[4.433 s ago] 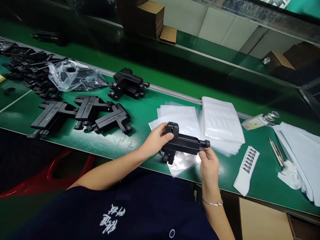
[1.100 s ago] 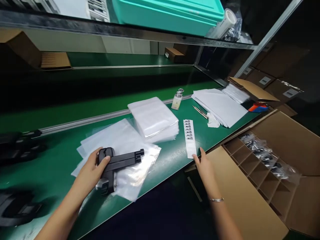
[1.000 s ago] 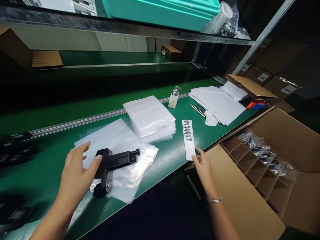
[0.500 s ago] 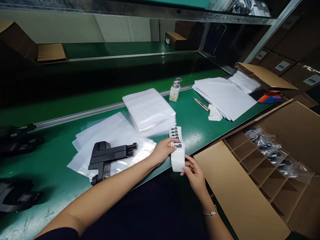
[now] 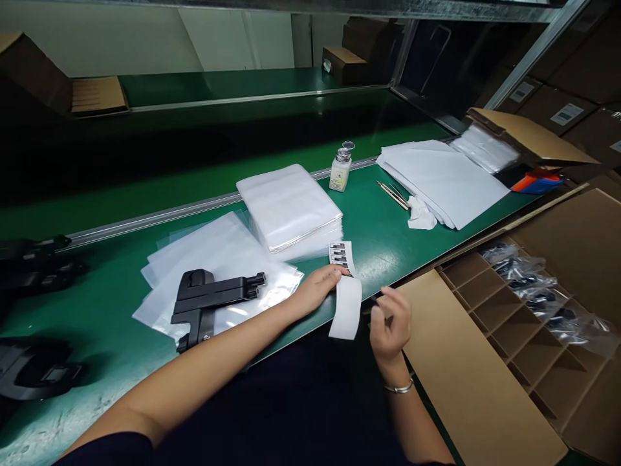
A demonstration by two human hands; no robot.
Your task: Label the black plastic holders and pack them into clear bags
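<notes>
A white strip of labels (image 5: 347, 307) hangs over the table's front edge, its blank lower part bent down. Dark-printed labels show on its upper end. My left hand (image 5: 320, 288) is closed on the strip between thumb and fingers. My right hand (image 5: 391, 327) is up to the right of the strip, apart from it. Its fingers are curled together and slightly blurred; whatever they hold, if anything, is hidden. Left of my left hand, a black plastic bracket-like part (image 5: 213, 301) lies on clear plastic bags (image 5: 223, 249).
A stack of white bags (image 5: 294, 207) is behind my left hand. Farther back stand a pump bottle (image 5: 340, 171), tweezers (image 5: 394, 195), crumpled tissue (image 5: 421, 213) and white sheets (image 5: 444, 178). On the right is an open divided carton (image 5: 514, 330) with bagged parts. Black devices (image 5: 36, 372) sit left.
My right hand has let go of the strip's lower end and moved right and up, its fingers curling. The printed label beside my left fingertips is no longer visible.
</notes>
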